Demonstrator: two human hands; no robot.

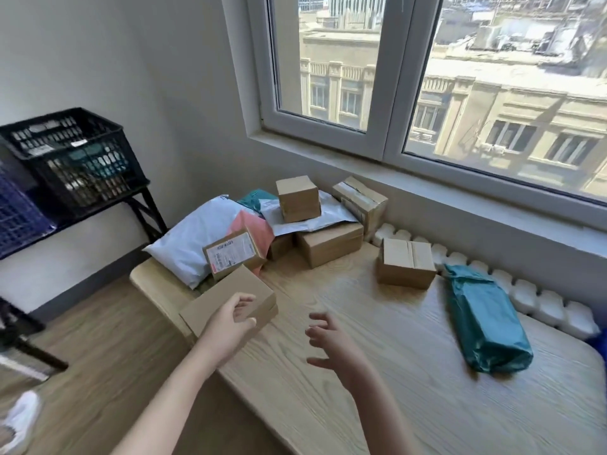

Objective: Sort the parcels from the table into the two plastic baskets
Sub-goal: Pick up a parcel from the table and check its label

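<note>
Beside a bright window, a wooden table (377, 372) holds piled parcels. The left hand (230, 323) grips a plain cardboard box (226, 300) at the table's left edge, long axis running up-right. The right hand (328, 343) hovers empty, fingers spread. Both the black basket (70, 156) and the blue basket (16, 215) sit far left, nearer the left hand.

Parcels pile (295, 224) lies on the table's (377, 339) far-left corner; two baskets (75, 162) stand farther left.
</note>
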